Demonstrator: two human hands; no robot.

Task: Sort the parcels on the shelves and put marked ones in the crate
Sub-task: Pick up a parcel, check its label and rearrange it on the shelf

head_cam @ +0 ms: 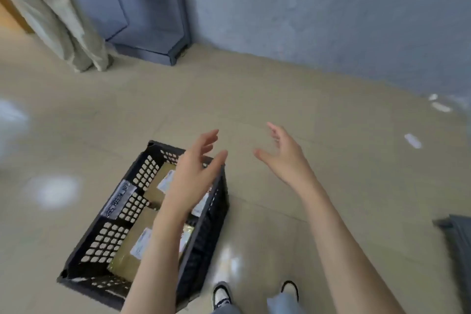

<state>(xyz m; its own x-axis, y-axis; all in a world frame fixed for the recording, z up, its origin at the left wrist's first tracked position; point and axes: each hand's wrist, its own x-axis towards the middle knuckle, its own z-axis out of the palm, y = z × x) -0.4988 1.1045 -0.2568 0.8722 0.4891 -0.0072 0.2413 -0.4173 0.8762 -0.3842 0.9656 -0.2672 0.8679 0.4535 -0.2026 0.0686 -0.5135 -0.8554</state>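
Note:
A black perforated plastic crate [112, 232] stands on the floor at lower left. Brown cardboard parcels [130, 255] with white labels lie inside it. My left hand [193, 173] hovers above the crate's far right corner, fingers spread, holding nothing. My right hand [285, 158] is out over the bare floor to the right of the crate, also open and empty. The grey shelving unit [153, 20] stands at the upper left against the wall; only its lower part shows.
Another person's legs in pale trousers [58, 18] stand in front of the shelving at top left. A dark grey object [456, 234] pokes in at the right edge. Small white scraps [413, 141] lie on the floor at right. My shoes [221, 294] are at the bottom.

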